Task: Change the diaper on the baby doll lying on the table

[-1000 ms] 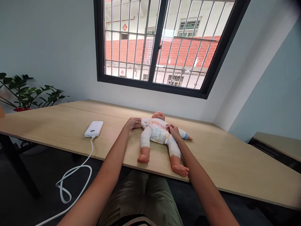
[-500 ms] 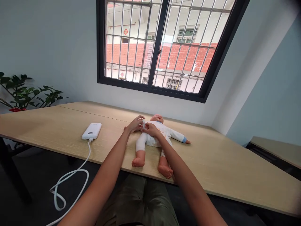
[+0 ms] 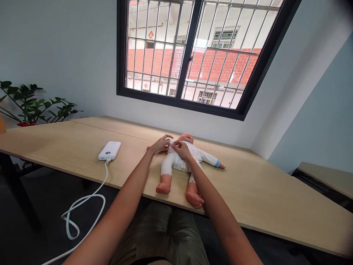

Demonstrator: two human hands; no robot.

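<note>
Fingers (image 3: 166, 138) of the left hand (image 3: 157, 145) and the right hand (image 3: 182, 149) curl closed, pinching the white onesie (image 3: 171, 143) high on the chest of a baby doll (image 3: 186, 139). The doll lies on its back on a pale wood table (image 3: 248, 187), head toward the far side, feet just short of the near edge. Well left of it sits a white power bank (image 3: 109, 150), its cable (image 3: 82, 200) hanging over the near edge.

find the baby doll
In the head view, the baby doll lies face-up on the wooden table, under the left hand and right hand, right of the white power bank.
</note>
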